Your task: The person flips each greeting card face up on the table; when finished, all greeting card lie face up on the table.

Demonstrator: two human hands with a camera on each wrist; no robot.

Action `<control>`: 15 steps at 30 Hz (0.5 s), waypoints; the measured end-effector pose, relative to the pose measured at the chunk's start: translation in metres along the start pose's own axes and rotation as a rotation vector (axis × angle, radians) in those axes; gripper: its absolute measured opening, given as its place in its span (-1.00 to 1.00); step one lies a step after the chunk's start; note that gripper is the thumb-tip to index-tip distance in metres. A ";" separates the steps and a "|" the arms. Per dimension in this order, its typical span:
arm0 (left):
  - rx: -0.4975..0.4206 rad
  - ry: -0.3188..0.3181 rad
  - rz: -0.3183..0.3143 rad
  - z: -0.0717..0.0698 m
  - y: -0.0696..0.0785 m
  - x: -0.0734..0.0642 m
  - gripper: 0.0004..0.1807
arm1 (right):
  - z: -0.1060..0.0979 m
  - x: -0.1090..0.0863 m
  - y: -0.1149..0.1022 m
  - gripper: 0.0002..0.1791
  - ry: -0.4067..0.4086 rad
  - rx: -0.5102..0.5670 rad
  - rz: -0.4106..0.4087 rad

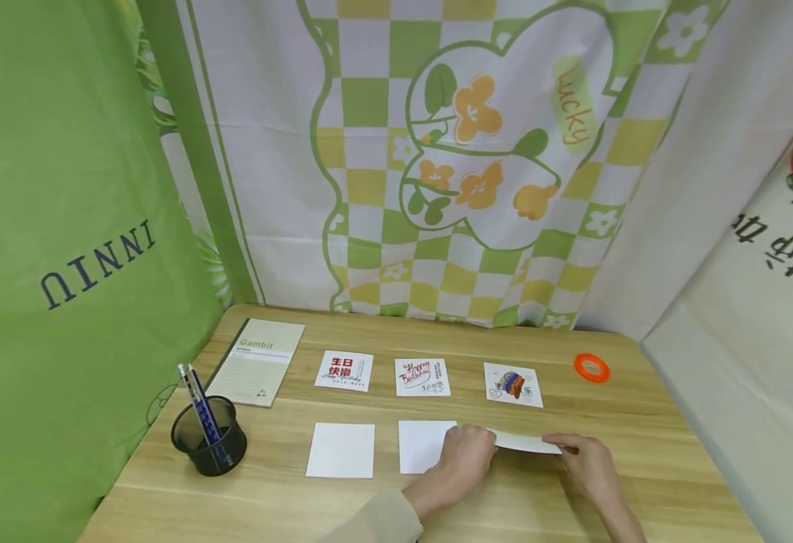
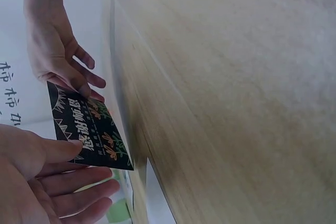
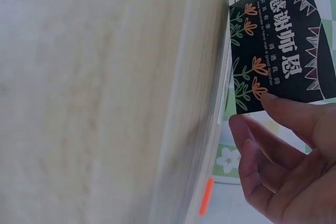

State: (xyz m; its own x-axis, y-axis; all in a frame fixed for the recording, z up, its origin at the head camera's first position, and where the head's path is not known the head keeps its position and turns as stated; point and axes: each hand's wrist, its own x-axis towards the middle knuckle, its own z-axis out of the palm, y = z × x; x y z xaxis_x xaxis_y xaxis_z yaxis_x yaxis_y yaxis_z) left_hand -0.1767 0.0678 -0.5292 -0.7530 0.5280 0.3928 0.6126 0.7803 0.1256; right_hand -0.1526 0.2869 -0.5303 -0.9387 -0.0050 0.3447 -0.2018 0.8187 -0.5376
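Note:
A square card [image 1: 524, 442] is held up over the table's front right part, tilted, its pale side toward the head camera. Its other face, seen in the right wrist view, is a black printed side [image 3: 286, 45] with white Chinese lettering, orange flowers and bunting. My left hand [image 1: 464, 461] pinches one edge, the thumb [image 2: 60, 150] lying on the black face. At the opposite edge my right hand [image 1: 589, 469] pinches it between thumb and fingers. A blank white square [image 1: 425, 446] lies partly behind my left hand, with another white square [image 1: 340, 450] to its left.
Along the back lie a red-lettered card [image 1: 344, 370], a Happy Birthday card [image 1: 422, 377] and a card with a colourful picture [image 1: 514, 385]. An orange tape roll [image 1: 591, 367] is at right. A notebook [image 1: 260, 362] and a black mesh pen cup [image 1: 222, 452] stand left.

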 end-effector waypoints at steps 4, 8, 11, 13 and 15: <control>-0.037 0.007 -0.020 -0.001 -0.001 0.001 -0.72 | 0.000 0.000 -0.002 -0.76 -0.013 0.032 0.055; -0.056 0.022 -0.056 -0.001 -0.002 0.002 -0.76 | 0.001 0.000 -0.003 -0.77 -0.005 0.039 0.078; -0.115 0.036 -0.097 0.000 -0.003 0.002 -0.80 | 0.002 0.001 -0.002 -0.78 0.030 0.022 0.051; -0.172 0.039 -0.124 0.001 -0.004 0.002 -0.86 | 0.002 0.001 -0.003 -0.78 0.049 0.012 0.032; -0.223 0.033 -0.152 0.001 -0.005 0.003 -0.88 | 0.002 0.001 -0.003 -0.78 0.063 0.007 0.025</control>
State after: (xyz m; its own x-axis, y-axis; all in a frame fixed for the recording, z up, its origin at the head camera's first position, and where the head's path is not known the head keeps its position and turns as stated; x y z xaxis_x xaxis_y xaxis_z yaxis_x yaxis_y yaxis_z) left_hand -0.1822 0.0660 -0.5299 -0.8343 0.3963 0.3831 0.5337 0.7547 0.3815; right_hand -0.1535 0.2830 -0.5296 -0.9240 0.0517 0.3790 -0.1809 0.8140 -0.5521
